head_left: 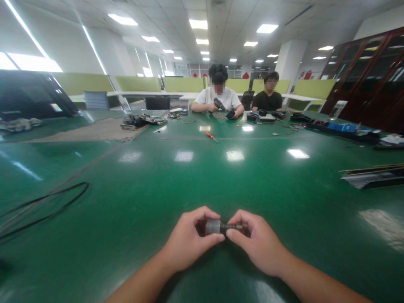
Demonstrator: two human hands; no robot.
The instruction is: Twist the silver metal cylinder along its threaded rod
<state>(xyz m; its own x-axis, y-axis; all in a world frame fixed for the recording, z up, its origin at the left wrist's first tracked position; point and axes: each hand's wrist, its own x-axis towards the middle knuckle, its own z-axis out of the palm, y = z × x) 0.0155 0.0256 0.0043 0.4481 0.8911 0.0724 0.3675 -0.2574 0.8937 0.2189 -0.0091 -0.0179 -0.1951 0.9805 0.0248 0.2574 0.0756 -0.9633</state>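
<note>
Low in the middle of the head view, a grey metal cylinder [213,226] lies sideways, a thin ridged shaft [224,227] running from its right end. It looks like a small motor, though its exact kind is unclear. My left hand [191,235] is closed around the cylinder, thumb in front and fingers behind. The thumb and index finger of my right hand [260,240] pinch the shaft, whose tip shows between them. Both hands are close to the green tabletop [151,189], their fingertips almost meeting; the curled fingers behind are partly hidden.
An orange screwdriver [211,136] lies farther off. Across the table, a person in white [232,99] holds a power drill [219,104]; another in black [268,101] sits alongside. A black cable [67,202] loops at left. Long dark strips [375,176] lie at right; electronic parts [142,120] stand back left.
</note>
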